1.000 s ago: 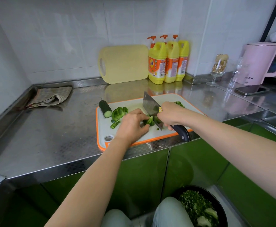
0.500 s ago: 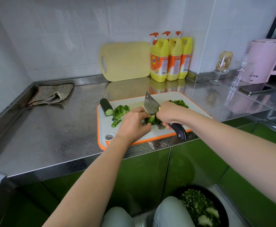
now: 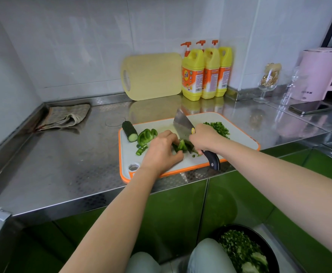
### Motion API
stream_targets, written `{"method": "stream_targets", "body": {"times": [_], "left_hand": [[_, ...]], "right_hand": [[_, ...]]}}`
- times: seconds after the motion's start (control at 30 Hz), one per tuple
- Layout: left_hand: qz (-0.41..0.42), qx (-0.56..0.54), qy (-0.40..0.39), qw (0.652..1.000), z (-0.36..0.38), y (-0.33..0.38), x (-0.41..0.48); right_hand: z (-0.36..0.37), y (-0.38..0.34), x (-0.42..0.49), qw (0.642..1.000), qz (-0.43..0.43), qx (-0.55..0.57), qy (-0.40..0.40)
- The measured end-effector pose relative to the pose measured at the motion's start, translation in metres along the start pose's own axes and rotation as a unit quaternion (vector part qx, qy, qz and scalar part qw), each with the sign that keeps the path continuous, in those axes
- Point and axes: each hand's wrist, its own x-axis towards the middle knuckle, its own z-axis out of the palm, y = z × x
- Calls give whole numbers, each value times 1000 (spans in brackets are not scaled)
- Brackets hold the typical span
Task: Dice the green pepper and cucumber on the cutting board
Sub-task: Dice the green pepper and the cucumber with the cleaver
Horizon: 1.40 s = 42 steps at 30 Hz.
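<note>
Pepper (image 3: 181, 145) lies on the board (image 3: 239, 139), held under the curled left grip (image 3: 161, 150); cucumber (image 3: 130, 131) rests at its far-left corner. Right grip (image 3: 204, 137) clasps the cleaver (image 3: 181, 124). Hazard: blade stands just beside the left grip; a slipping strip could cause a cut.

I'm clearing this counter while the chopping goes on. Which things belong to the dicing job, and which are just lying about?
Part of the job: cutting board, cleaver in the right hand, green pepper under the left hand, cucumber, diced pile.

Lying about: cloth, yellow board, soap bottles, glass, kettle, phone.
</note>
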Motion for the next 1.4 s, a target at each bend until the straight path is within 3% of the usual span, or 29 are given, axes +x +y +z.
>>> {"method": "stream_targets", "body": {"times": [0.13, 0.37, 0.83, 1.23, 1.4], "left_hand": [[-7, -17, -8, 1000, 2, -2, 1], [-3, -22, -2, 1000, 4, -4, 0], [3, -18, 9, 1000, 6, -5, 2], [3, -14, 10, 1000, 6, -6, 3], [-20, -1, 11, 1000, 4, -3, 0]], "right_hand": [[-8, 7, -2, 999, -25, 32, 10], [-17, -1, -14, 999, -42, -17, -28], [-10, -15, -26, 977, -43, -200, -59], [6, -22, -8, 986, -30, -157, -41], [5, -10, 1, 998, -4, -62, -20]]}}
